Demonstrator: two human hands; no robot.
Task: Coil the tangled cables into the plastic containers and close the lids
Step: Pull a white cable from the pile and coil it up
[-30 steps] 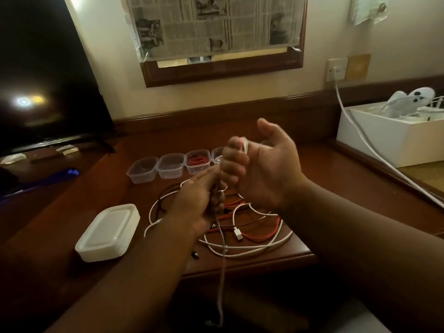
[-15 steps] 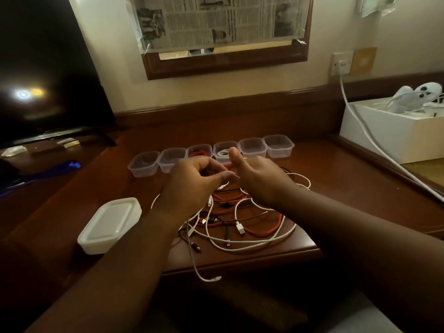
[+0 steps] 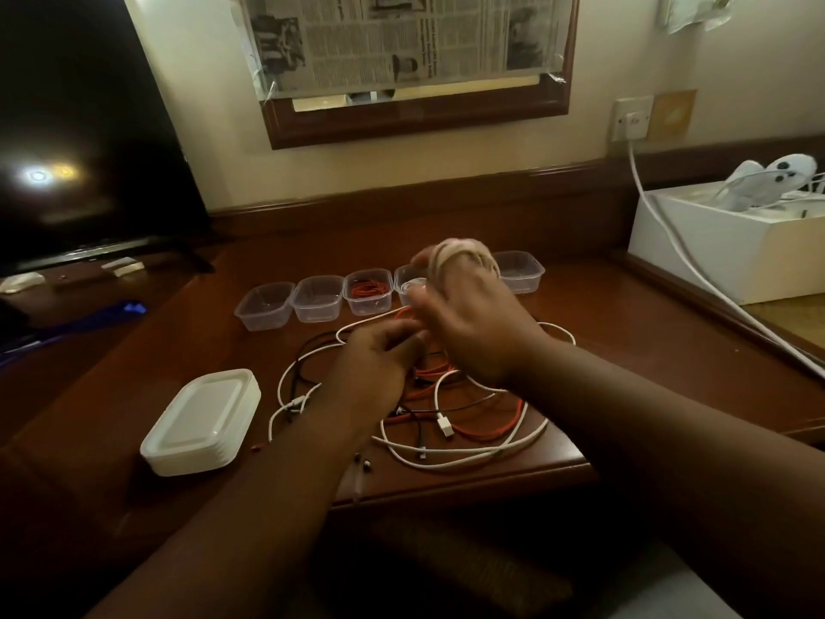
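Note:
A white cable (image 3: 462,256) is wound in a blurred coil around the fingers of my right hand (image 3: 477,332), held above the row of clear plastic containers (image 3: 265,306). Just below it, my left hand (image 3: 375,364) has its fingers curled and pinches the same cable's tail. One container holds a coiled red cable (image 3: 369,290); the one beside it holds a white cable (image 3: 410,288). A tangle of red, white and black cables (image 3: 464,435) lies on the desk under my hands. A stack of white lids (image 3: 203,422) sits at the left.
A wooden desk (image 3: 625,350) has its front edge just below the tangle. A dark TV screen (image 3: 80,149) stands at the left. A white box (image 3: 723,252) sits at the right, with a thick white power cord (image 3: 678,256) running across it from the wall socket (image 3: 631,120).
The white cable's tail, which hung over the desk edge, has been drawn up. My right hand has moved toward the containers with the cable looped around its fingers.

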